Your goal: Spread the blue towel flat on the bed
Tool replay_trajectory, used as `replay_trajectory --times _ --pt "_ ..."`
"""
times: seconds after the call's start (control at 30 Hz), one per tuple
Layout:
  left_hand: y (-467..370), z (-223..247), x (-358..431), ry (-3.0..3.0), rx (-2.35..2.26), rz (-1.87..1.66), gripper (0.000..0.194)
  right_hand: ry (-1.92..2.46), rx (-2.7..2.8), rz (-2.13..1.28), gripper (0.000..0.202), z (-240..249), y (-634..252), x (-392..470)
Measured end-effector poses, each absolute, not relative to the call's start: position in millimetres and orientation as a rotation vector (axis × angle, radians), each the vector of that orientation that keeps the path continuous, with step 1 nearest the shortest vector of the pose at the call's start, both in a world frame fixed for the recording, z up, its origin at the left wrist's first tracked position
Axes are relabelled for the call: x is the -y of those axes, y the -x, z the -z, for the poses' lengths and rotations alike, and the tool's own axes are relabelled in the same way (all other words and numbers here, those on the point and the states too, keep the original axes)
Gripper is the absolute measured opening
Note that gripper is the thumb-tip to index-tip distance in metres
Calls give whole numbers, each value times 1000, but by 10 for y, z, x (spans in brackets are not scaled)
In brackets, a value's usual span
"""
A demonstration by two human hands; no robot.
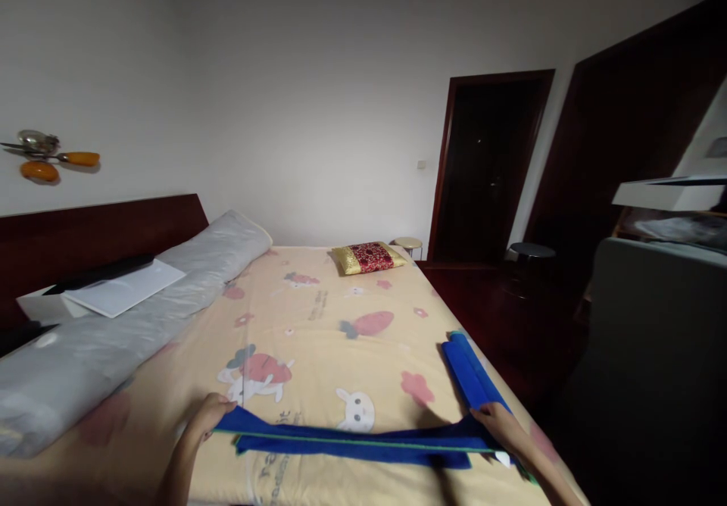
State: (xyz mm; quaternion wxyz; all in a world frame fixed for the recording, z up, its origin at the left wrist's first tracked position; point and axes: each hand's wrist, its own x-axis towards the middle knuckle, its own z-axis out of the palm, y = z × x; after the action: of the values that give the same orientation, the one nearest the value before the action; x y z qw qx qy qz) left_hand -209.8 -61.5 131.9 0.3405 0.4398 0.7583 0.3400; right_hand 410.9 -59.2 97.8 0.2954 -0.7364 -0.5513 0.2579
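Observation:
A blue towel (pixel 352 439) with green edging stretches across the near part of the bed, folded into a long strip. My left hand (pixel 210 416) pinches its left end, and my right hand (pixel 500 429) grips the right end. Between my hands the upper layer sags slightly over a lower blue layer. A small white label (pixel 503 458) shows below my right hand. Just beyond that hand, another folded blue towel (pixel 474 370) lies along the bed's right edge; whether it touches the held one I cannot tell.
The bed (pixel 318 324) has a cream sheet with rabbits and carrots. A gold and red pillow (pixel 369 257) lies at the far side. A long grey roll (pixel 141 313) and a white flat box (pixel 125 288) are by the headboard. A dark stool (pixel 532 251) stands right.

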Motion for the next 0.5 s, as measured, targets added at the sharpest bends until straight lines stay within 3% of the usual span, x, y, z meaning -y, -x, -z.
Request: replay_trajectory --times 0.5 --pt "2108 -1468 642 -1078 -1990 -914 40 1908 1419 -691 37 -999 -4113 555"
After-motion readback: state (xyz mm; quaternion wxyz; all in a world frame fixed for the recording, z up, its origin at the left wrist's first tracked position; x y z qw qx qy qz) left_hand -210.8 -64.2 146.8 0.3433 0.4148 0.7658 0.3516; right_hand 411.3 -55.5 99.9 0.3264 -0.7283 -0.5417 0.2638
